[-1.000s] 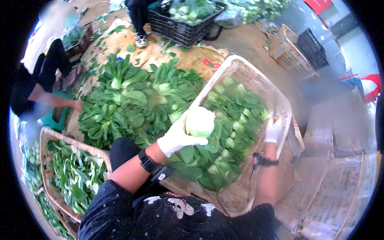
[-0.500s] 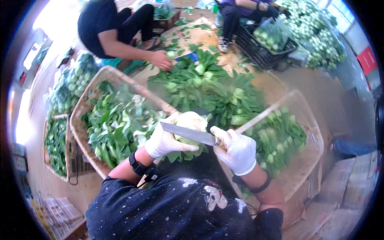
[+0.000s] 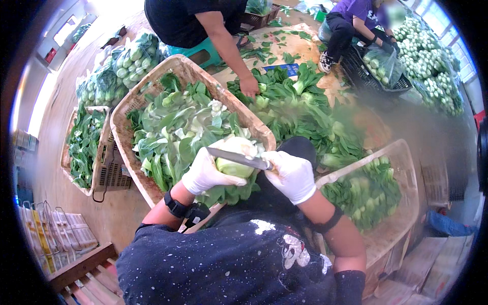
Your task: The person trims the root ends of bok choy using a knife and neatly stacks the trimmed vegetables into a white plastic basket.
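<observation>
My gloved left hand (image 3: 207, 174) is wrapped round a head of bok choy (image 3: 233, 170), its pale base turned up and its leaves hanging below. In my gloved right hand (image 3: 293, 177) is a knife (image 3: 238, 157), gripped by the handle. The broad blade lies across the cut base of the bok choy, pointing left. Both hands are over the near right corner of a pale plastic crate (image 3: 118, 120) full of loose leaves. A heap of bok choy (image 3: 310, 124) lies on the ground just beyond.
At the right stands another crate (image 3: 356, 161) holding bok choy. A smaller crate of leaves (image 3: 84, 147) and bagged vegetables (image 3: 134, 61) are at the left. One co-worker's hand (image 3: 249, 85) reaches into the heap; another co-worker sits by a black crate (image 3: 356, 66).
The view has shifted, so the crates appear lower and further right. The knife still lies across the bok choy in my hands. The near co-worker's hand has moved onto the heap's left edge.
</observation>
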`<move>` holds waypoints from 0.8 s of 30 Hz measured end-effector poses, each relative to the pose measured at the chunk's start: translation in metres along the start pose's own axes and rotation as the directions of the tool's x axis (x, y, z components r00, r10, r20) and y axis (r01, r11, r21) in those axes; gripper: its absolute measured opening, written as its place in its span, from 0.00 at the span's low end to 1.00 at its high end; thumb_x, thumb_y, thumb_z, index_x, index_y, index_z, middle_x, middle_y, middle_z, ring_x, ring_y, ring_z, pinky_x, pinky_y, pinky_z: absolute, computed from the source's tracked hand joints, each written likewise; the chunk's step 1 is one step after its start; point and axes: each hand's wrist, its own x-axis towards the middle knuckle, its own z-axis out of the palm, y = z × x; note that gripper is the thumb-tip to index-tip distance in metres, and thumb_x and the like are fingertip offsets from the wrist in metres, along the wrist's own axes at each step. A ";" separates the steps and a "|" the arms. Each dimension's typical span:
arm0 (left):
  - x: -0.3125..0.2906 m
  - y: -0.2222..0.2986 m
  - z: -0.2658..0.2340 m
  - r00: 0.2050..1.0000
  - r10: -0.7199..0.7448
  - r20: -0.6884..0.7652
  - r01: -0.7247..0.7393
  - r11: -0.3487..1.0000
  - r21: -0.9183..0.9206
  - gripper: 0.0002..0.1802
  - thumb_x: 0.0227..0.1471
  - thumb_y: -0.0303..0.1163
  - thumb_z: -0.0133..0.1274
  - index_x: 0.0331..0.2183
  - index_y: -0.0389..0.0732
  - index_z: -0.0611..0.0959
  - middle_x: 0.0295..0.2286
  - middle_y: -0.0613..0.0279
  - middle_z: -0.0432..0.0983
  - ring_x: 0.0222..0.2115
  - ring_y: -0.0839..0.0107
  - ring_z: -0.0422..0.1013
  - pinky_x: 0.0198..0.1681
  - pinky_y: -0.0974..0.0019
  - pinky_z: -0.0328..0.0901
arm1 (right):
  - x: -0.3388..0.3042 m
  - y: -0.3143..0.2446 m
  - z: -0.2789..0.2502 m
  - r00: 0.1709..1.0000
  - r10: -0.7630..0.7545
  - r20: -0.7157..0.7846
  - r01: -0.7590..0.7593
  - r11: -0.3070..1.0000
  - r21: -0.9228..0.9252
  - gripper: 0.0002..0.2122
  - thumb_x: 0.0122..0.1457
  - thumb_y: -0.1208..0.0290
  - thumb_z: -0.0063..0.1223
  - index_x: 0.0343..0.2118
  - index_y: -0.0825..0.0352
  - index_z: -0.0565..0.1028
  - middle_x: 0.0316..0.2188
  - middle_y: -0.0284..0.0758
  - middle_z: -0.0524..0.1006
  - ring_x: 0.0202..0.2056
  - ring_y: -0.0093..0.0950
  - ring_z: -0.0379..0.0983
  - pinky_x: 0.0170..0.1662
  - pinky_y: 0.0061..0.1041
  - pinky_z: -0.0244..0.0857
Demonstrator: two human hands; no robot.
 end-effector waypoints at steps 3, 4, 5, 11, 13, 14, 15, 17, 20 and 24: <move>-0.018 -0.025 -0.014 0.987 -0.035 -0.155 0.031 0.999 -0.027 0.37 0.28 0.30 0.72 0.44 0.36 0.75 0.41 0.62 0.74 0.43 0.74 0.68 0.49 0.67 0.62 | 0.015 -0.010 0.022 0.999 -0.021 0.045 0.022 0.999 -0.037 0.07 0.48 0.65 0.54 0.28 0.58 0.69 0.18 0.33 0.70 0.20 0.34 0.72 0.20 0.31 0.64; -0.024 -0.027 -0.015 0.965 -0.052 -0.255 0.051 0.999 -0.013 0.37 0.28 0.30 0.72 0.44 0.36 0.75 0.41 0.62 0.74 0.42 0.74 0.68 0.49 0.67 0.62 | 0.017 -0.019 0.031 0.995 0.064 0.074 -0.059 0.996 -0.069 0.07 0.49 0.64 0.53 0.28 0.58 0.68 0.17 0.33 0.70 0.19 0.34 0.72 0.20 0.32 0.65; -0.029 -0.024 -0.019 0.949 -0.051 -0.310 0.082 0.993 0.088 0.36 0.28 0.29 0.71 0.44 0.36 0.74 0.41 0.62 0.74 0.42 0.75 0.69 0.49 0.68 0.63 | 0.022 -0.025 0.038 0.992 0.088 0.091 -0.082 0.994 -0.068 0.07 0.50 0.64 0.53 0.27 0.58 0.68 0.17 0.33 0.70 0.19 0.35 0.71 0.20 0.32 0.65; -0.053 -0.041 -0.057 0.958 -0.084 -0.275 0.050 0.990 -0.128 0.37 0.27 0.27 0.71 0.44 0.37 0.74 0.41 0.65 0.74 0.41 0.77 0.69 0.48 0.70 0.63 | 0.048 -0.031 0.086 0.996 -0.036 0.081 0.035 0.999 0.016 0.04 0.50 0.67 0.50 0.26 0.59 0.69 0.18 0.35 0.73 0.21 0.34 0.74 0.22 0.32 0.66; -0.062 -0.050 -0.063 0.923 -0.138 -0.359 0.091 0.985 -0.147 0.36 0.26 0.28 0.72 0.43 0.37 0.75 0.39 0.65 0.74 0.39 0.77 0.69 0.46 0.71 0.64 | 0.052 -0.040 0.100 0.995 0.014 0.096 -0.013 1.000 -0.011 0.04 0.50 0.67 0.51 0.27 0.58 0.69 0.17 0.34 0.72 0.20 0.35 0.73 0.22 0.33 0.65; -0.066 -0.054 -0.064 0.905 -0.152 -0.398 0.100 0.984 -0.149 0.36 0.26 0.29 0.72 0.42 0.37 0.76 0.38 0.66 0.75 0.38 0.77 0.70 0.46 0.71 0.64 | 0.052 -0.043 0.107 0.994 0.044 0.103 -0.041 0.999 -0.027 0.04 0.50 0.67 0.51 0.28 0.58 0.70 0.17 0.33 0.72 0.19 0.35 0.72 0.22 0.34 0.65; -0.069 -0.059 -0.065 0.868 -0.132 -0.479 0.167 0.985 0.032 0.36 0.25 0.29 0.72 0.42 0.37 0.76 0.37 0.66 0.75 0.37 0.77 0.70 0.45 0.71 0.64 | 0.053 -0.046 0.111 0.994 0.062 0.091 -0.060 0.998 -0.029 0.04 0.50 0.67 0.50 0.28 0.58 0.70 0.17 0.33 0.72 0.18 0.35 0.72 0.21 0.34 0.65; -0.070 -0.064 -0.063 0.804 -0.061 -0.591 0.220 0.954 0.202 0.36 0.24 0.29 0.73 0.41 0.38 0.76 0.34 0.65 0.75 0.37 0.77 0.70 0.44 0.71 0.64 | 0.058 -0.047 0.118 0.989 0.082 0.126 -0.073 0.995 -0.074 0.04 0.51 0.67 0.49 0.28 0.58 0.70 0.17 0.33 0.73 0.18 0.35 0.72 0.21 0.34 0.65; -0.076 -0.068 -0.077 0.905 -0.205 -0.373 0.111 0.960 -0.257 0.38 0.22 0.31 0.74 0.41 0.39 0.76 0.35 0.65 0.75 0.37 0.76 0.70 0.44 0.70 0.64 | 0.064 -0.026 0.127 0.957 0.133 0.259 -0.098 0.985 -0.142 0.06 0.53 0.65 0.46 0.30 0.59 0.71 0.20 0.37 0.76 0.23 0.37 0.74 0.25 0.37 0.67; -0.077 -0.048 -0.069 0.982 -0.054 -0.180 0.021 0.983 -0.180 0.52 0.14 0.35 0.77 0.46 0.36 0.70 0.36 0.56 0.76 0.39 0.65 0.72 0.47 0.62 0.65 | 0.044 0.038 0.132 0.760 0.408 0.506 -0.312 0.912 -0.268 0.10 0.55 0.61 0.42 0.34 0.60 0.72 0.29 0.42 0.77 0.30 0.44 0.75 0.34 0.43 0.67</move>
